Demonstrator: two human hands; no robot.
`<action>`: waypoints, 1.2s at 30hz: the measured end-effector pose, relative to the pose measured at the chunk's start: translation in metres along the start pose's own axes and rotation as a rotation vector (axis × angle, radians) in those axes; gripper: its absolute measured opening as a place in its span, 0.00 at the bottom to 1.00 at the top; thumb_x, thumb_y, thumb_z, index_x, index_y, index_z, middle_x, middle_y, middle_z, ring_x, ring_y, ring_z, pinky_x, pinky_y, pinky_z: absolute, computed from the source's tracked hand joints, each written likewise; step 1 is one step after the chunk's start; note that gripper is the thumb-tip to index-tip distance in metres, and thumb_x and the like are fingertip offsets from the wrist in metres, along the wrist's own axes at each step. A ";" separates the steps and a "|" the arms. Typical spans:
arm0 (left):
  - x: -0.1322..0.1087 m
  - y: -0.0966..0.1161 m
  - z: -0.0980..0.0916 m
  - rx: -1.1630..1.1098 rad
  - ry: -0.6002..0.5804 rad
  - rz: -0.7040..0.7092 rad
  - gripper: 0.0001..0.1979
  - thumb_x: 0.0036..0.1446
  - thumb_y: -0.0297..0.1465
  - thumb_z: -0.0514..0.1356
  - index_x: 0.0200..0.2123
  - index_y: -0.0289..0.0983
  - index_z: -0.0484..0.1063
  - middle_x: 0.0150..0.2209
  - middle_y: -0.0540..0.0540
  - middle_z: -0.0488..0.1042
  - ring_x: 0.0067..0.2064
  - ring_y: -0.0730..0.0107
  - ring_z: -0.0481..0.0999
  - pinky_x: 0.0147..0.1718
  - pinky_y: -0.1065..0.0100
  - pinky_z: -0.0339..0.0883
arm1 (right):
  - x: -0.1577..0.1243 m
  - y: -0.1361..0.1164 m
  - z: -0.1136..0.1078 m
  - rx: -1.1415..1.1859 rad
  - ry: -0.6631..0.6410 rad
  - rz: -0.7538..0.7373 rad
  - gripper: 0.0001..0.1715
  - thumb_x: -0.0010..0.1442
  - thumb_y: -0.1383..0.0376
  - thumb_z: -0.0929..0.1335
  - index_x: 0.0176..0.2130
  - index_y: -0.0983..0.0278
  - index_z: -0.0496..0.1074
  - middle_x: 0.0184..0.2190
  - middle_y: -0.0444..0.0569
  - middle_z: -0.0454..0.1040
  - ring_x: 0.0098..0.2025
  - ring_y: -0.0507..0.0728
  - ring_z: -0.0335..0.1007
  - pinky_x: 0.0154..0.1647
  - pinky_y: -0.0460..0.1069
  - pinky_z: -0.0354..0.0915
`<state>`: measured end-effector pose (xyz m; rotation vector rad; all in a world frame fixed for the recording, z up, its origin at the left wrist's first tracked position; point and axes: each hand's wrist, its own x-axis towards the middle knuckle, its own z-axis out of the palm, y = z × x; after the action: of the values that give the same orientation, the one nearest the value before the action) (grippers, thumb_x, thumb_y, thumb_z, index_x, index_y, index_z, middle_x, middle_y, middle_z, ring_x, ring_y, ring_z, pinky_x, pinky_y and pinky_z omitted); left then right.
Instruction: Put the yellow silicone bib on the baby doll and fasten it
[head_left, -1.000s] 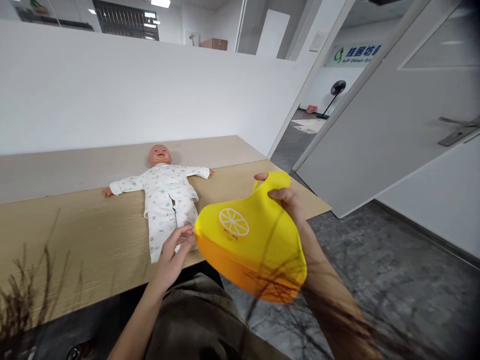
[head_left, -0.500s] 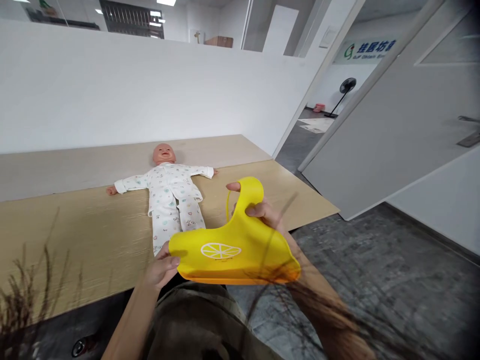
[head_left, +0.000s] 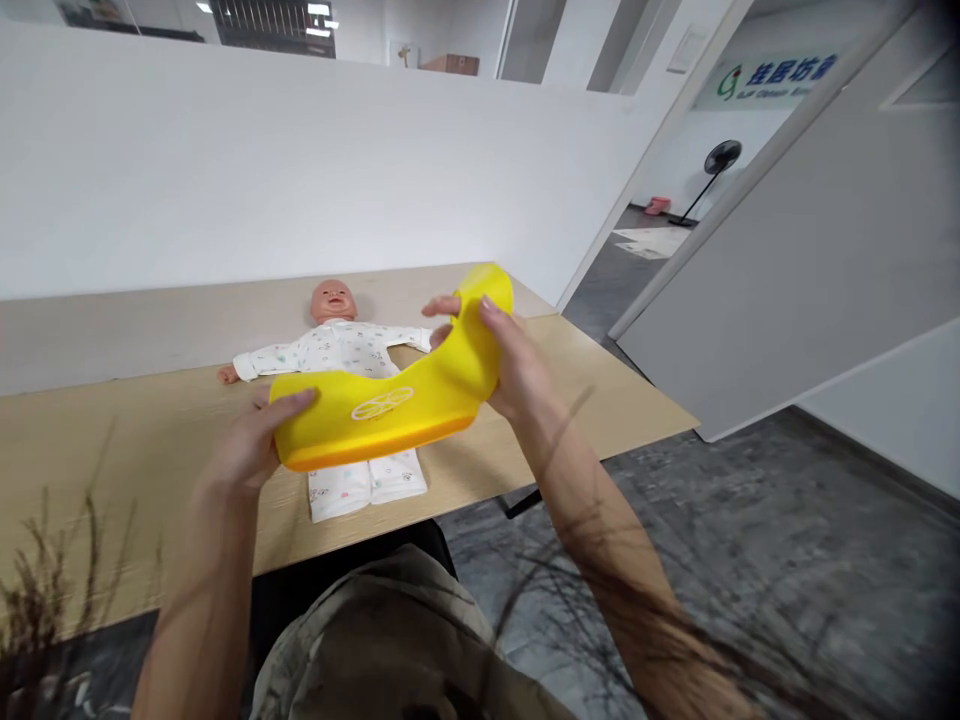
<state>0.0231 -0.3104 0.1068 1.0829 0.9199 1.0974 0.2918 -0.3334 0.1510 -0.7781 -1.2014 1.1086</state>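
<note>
A yellow baby bib (head_left: 420,390) with a white lemon-slice print and an orange lower edge is stretched between my two hands. My left hand (head_left: 251,435) pinches its left end, thumb on the front. At the raised right end, my right hand (head_left: 510,355) grips the neck band, thumb in front and fingers behind. Beyond the bib a baby doll (head_left: 334,300) lies face up on the wooden table (head_left: 172,440), arms spread, in a white patterned top and trousers. The bib hides part of its trunk and upper legs.
A white partition wall (head_left: 300,170) runs behind the table. To the right, past the table's corner, are a grey door (head_left: 780,270) and dark grey floor (head_left: 750,520). A black standing fan (head_left: 722,157) is in the room beyond. Strands of hair blur the lower corners.
Both hands have raised the bib and carried it forward and left, over the doll's body. The right end now stands higher, and the view has shifted slightly.
</note>
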 end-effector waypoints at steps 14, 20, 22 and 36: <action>0.126 0.028 -0.036 -0.025 -0.008 0.164 0.31 0.46 0.26 0.71 0.57 0.39 0.76 0.52 0.46 0.80 0.48 0.63 0.80 0.41 0.71 0.76 | 0.159 0.054 0.027 0.159 -0.102 0.019 0.31 0.67 0.46 0.67 0.56 0.66 0.69 0.43 0.52 0.74 0.55 0.63 0.74 0.53 0.58 0.74; 0.178 0.019 -0.052 0.037 0.084 0.132 0.23 0.54 0.31 0.67 0.54 0.34 0.76 0.46 0.44 0.81 0.45 0.65 0.79 0.44 0.69 0.73 | 0.197 0.091 0.034 0.166 -0.066 0.083 0.30 0.68 0.45 0.66 0.57 0.65 0.67 0.42 0.51 0.75 0.51 0.60 0.76 0.53 0.57 0.74; 0.192 0.019 -0.053 0.061 0.129 0.128 0.22 0.49 0.28 0.68 0.50 0.34 0.78 0.43 0.45 0.81 0.43 0.66 0.78 0.43 0.69 0.72 | 0.207 0.102 0.032 0.147 -0.047 0.088 0.29 0.68 0.46 0.65 0.57 0.65 0.67 0.41 0.51 0.76 0.50 0.59 0.76 0.53 0.56 0.73; 0.261 -0.016 -0.071 0.412 0.348 0.004 0.07 0.44 0.24 0.63 0.30 0.36 0.76 0.28 0.48 0.76 0.30 0.67 0.73 0.29 0.68 0.66 | 0.269 0.198 0.001 -0.243 0.124 0.050 0.13 0.64 0.58 0.68 0.38 0.66 0.75 0.31 0.45 0.72 0.39 0.56 0.71 0.52 0.53 0.68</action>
<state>0.0168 -0.0437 0.0614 1.2452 1.4672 1.1486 0.2402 -0.0173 0.0549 -1.0523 -1.2307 0.9503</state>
